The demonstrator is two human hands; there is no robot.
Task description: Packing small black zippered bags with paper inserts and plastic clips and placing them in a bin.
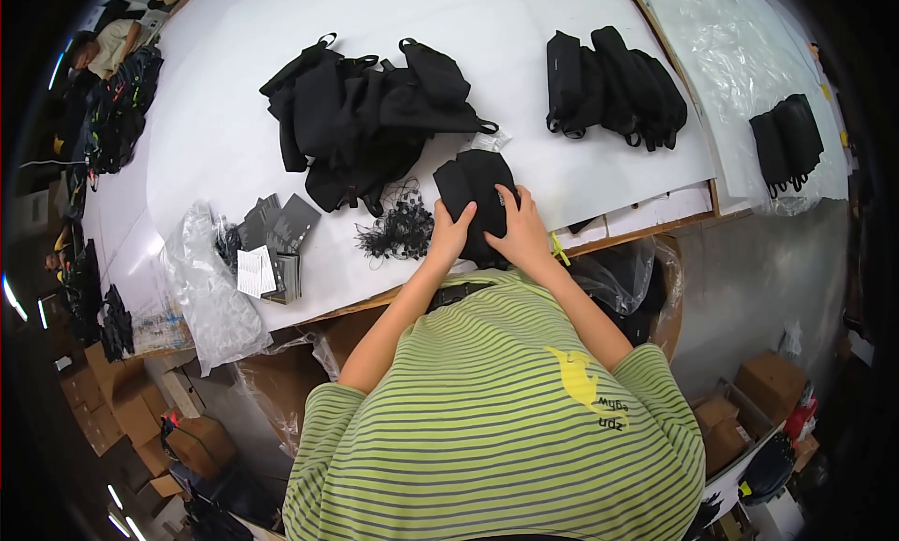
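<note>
White tabletop (pixel 225 92) serves as the landmark, a broad pale sheet running from the far left edge to the wooden border on the right. At its left end a crumpled clear plastic bag (pixel 211 288) hangs over the near edge, and just right of that lies a small stack of dark grey and white printed cards (pixel 272 246). Farther right, near the front edge, sits a tangle of thin black string loops (pixel 398 230). Behind it, toward the middle of the tabletop, is a loose heap of black fabric pouches with straps (pixel 370 115). At the front edge, right of the strings, lies a flat black fabric pouch (pixel 473 204); the left hand (pixel 451 237) presses its left side with fingers curled over the cloth, and the right hand (pixel 518 227) grips its right side, both grasping it flat on the tabletop. Toward the right end rests a neat row of folded black pouches (pixel 613 87), and beyond the wooden border a smaller black bundle (pixel 788 140) lies on clear plastic sheeting (pixel 730 45)
</note>
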